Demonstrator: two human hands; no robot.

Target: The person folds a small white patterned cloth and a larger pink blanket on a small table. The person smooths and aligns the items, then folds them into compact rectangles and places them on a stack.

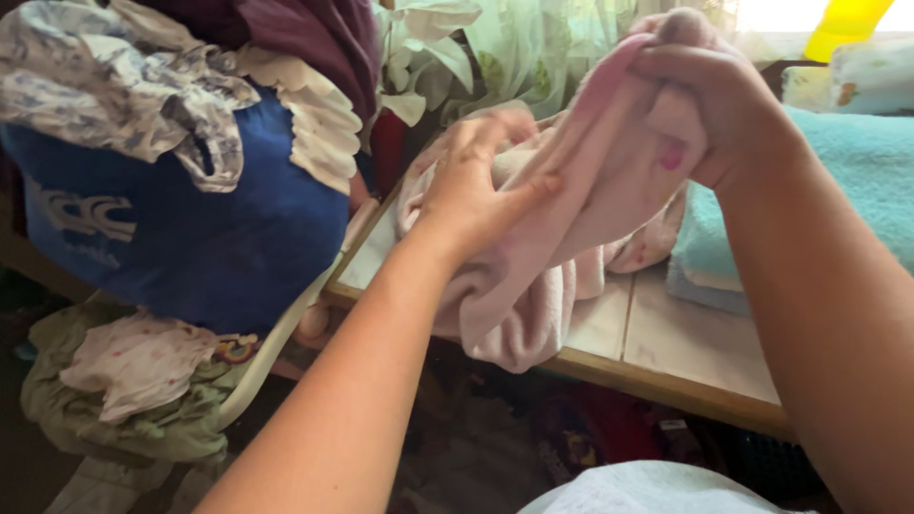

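A soft pale pink cloth (571, 219) with small darker pink spots is held up over the edge of a tiled table (685, 343). My right hand (709, 90) is closed on its top edge at the upper right. My left hand (476, 186) grips a fold of the same cloth lower and to the left, fingers pressed into it. The lower part of the cloth hangs down over the table's wooden rim.
A folded light blue towel (847, 190) lies on the table at right. At left a big blue bag (200, 228) bulges with laundry, patterned clothes (133, 95) on top. More garments (133, 381) lie on the floor below. Curtains and a yellow object (843, 24) are behind.
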